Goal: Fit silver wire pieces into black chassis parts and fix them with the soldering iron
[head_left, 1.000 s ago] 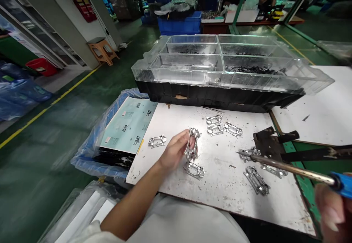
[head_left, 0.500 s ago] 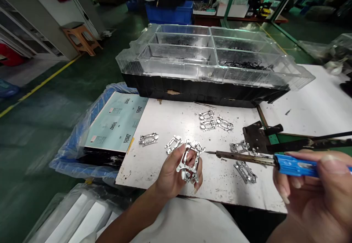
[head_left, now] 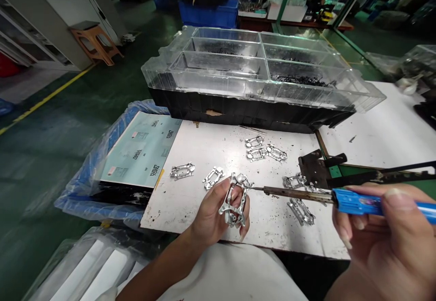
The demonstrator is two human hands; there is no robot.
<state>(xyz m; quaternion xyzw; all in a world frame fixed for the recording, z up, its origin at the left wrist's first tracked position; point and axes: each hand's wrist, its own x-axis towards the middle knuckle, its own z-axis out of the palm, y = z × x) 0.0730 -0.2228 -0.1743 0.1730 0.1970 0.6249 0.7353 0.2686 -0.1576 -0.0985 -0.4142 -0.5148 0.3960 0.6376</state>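
Left hand point(head_left: 213, 214) curls around a shiny metal frame point(head_left: 235, 206), holding it upright above the white board point(head_left: 184, 205). Right hand point(head_left: 383, 242) grips a blue-handled soldering iron point(head_left: 354, 201), its tip just beside the frame's upper edge. More loose frames point(head_left: 182, 170) lie on the board: two left of the left hand, three beyond it, others near the right hand. Farther off, a clear tray point(head_left: 218, 83) holds dark scraps point(head_left: 299, 80) in its compartments.

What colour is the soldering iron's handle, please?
The handle is bright blue, best seen in the head view.
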